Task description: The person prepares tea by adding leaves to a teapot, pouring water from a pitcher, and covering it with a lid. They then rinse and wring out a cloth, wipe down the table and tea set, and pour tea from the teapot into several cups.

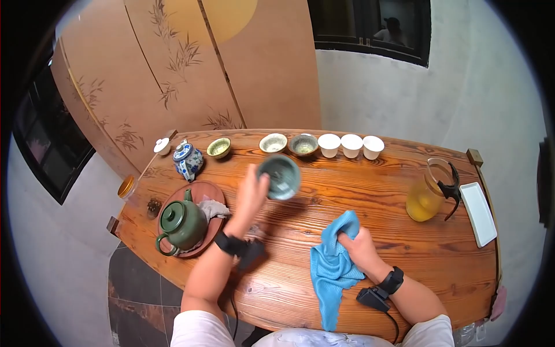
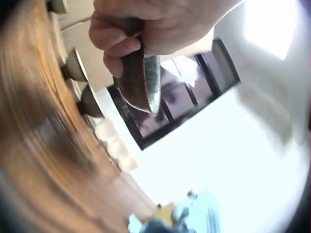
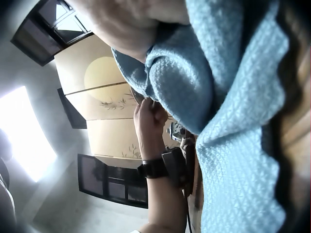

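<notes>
The left hand [image 1: 252, 194] pinches a dark green-grey bowl [image 1: 280, 177] by its rim, holding it tilted above the table's middle. In the left wrist view the bowl [image 2: 141, 82] appears side-on below the fingers of the left hand [image 2: 155, 24]. To the right, the right hand [image 1: 359, 248] grips a bunched light blue cloth [image 1: 335, 263], whose lower end hangs toward the table's front edge. That cloth [image 3: 238, 145] fills much of the right wrist view, partly hiding the fingers of the right hand [image 3: 131, 24]. Bowl and cloth are apart.
Along the back of the wooden table [image 1: 370, 185] stand several bowls and white cups [image 1: 351, 146], with a blue-and-white teapot [image 1: 188, 160]. A green teapot [image 1: 184, 224] sits on a round tray [image 1: 204, 188] at left. A glass pitcher [image 1: 425, 199] and white tray [image 1: 478, 215] stand at right.
</notes>
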Demonstrator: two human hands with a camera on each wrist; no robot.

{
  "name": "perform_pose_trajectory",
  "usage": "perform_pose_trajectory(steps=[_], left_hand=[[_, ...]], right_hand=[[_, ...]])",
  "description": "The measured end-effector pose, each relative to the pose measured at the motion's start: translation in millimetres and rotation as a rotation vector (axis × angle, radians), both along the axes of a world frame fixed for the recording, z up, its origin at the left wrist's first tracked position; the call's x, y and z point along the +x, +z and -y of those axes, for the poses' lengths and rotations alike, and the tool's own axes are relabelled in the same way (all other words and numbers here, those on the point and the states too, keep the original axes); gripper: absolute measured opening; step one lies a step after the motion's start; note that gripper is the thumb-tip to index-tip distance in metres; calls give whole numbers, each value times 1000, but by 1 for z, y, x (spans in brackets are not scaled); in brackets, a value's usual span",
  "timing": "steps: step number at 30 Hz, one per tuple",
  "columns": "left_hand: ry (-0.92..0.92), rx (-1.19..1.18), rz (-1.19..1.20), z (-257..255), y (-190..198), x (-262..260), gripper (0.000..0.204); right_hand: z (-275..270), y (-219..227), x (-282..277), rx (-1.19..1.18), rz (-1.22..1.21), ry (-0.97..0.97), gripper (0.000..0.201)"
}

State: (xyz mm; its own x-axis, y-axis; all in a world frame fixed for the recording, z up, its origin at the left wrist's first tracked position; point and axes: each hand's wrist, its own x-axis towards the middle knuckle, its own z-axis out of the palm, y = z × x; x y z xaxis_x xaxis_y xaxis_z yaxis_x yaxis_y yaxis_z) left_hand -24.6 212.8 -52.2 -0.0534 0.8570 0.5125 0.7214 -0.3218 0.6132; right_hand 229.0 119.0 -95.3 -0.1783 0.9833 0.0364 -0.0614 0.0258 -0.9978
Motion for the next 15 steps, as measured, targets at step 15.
perform_pose_trajectory(steps=[15], left_hand=[[268,-489,1006,-130,-29,-95,25]], right_hand=[[-5,3,4,-186,-246,127,16]])
